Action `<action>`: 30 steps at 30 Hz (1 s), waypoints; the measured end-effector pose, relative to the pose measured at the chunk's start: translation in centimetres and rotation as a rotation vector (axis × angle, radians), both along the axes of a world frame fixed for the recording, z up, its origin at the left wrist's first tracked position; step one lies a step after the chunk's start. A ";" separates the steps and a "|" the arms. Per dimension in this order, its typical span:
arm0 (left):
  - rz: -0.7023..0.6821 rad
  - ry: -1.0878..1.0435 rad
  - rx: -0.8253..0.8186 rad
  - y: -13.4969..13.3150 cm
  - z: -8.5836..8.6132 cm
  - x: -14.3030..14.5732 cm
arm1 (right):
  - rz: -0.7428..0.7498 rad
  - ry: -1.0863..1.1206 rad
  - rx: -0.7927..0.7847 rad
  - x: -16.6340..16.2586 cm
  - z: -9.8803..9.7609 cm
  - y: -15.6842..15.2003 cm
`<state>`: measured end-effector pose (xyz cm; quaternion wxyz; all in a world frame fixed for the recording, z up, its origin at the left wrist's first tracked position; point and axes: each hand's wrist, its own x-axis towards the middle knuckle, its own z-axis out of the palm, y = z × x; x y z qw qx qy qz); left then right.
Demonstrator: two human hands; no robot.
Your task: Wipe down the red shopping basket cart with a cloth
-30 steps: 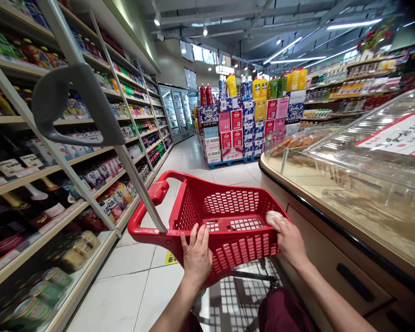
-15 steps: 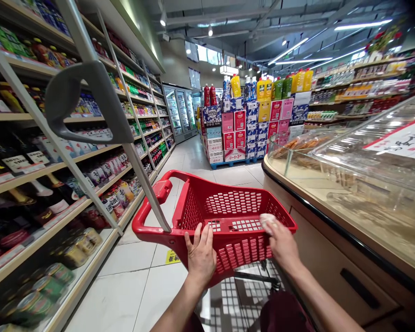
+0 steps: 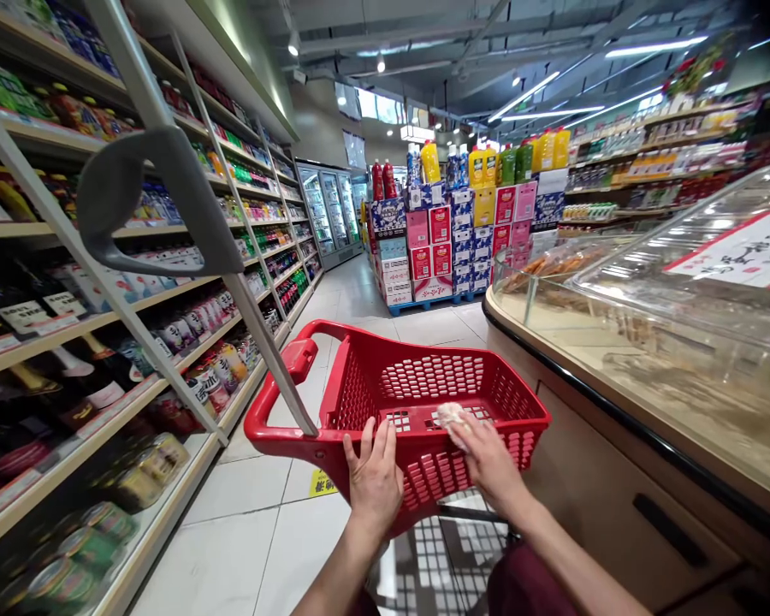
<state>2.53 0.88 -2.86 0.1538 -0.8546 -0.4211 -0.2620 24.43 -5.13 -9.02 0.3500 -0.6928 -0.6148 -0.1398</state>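
A red plastic shopping basket cart (image 3: 282,419) with perforated sides stands in front of me, its basket holding nothing that I can see. My left hand (image 3: 373,479) rests with fingers spread on the near rim and outer side. Farther right along the same rim, my right hand (image 3: 491,462) grips a crumpled whitish cloth (image 3: 451,416) against the rim. Part of the cloth is hidden by the fingers. A metal pole (image 3: 266,338) rises from the cart's left end to a grey loop handle (image 3: 218,222), which neither hand touches.
Shelves of bottles and cans (image 3: 112,368) line the left side. To the right stands a display counter (image 3: 590,393) with clear covers, close to the cart. Stacked drink cartons (image 3: 433,244) sit on a blue pallet ahead. A yellow floor sticker (image 3: 321,483) lies beside the cart.
My right hand has slid left along the near rim with the cloth, coming closer to my left hand. The left hand stays in place on the rim.
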 end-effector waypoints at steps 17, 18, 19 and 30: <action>0.000 0.046 0.020 -0.1 -0.2 -0.2 | -0.311 0.121 -0.085 2.7 0.1 -0.6; 0.002 0.039 0.015 -0.1 -0.1 -0.2 | -0.239 0.098 -0.081 2.2 0.3 -0.5; 0.002 0.035 0.010 -0.1 -0.1 -0.1 | -0.141 0.070 -0.078 1.6 0.4 -0.3; 0.009 0.072 0.014 0.0 -0.1 -0.2 | -0.030 0.031 -0.026 -2.0 1.0 0.7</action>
